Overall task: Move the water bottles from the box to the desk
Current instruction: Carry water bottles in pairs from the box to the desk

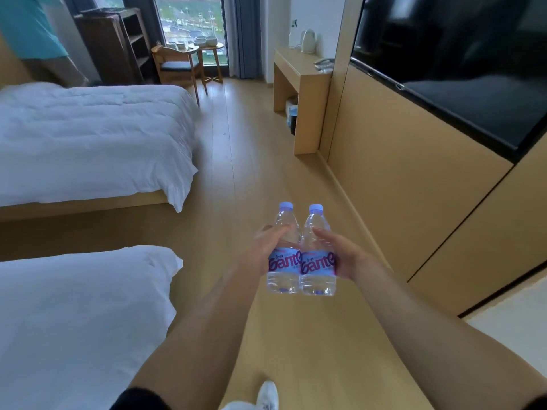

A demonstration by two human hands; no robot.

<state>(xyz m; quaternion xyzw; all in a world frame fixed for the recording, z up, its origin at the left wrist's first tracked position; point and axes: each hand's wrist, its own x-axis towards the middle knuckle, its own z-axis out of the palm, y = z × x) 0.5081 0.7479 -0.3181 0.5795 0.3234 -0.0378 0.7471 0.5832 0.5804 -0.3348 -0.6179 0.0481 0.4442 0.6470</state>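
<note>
Left hand (266, 247) wrapped round one water bottle (283, 255), right hand (344, 255) wrapped round the other bottle (318, 258). Bottles upright, touching, between both hands. Desk (299, 66) far ahead.

Bare forearms, short black sleeves (142, 399), white shoe (268, 396) at the bottom edge

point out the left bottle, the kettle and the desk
left bottle (283, 263), head view, on its label
kettle (307, 40), head view, on its white body
desk (293, 62), head view, on its bare top
</note>
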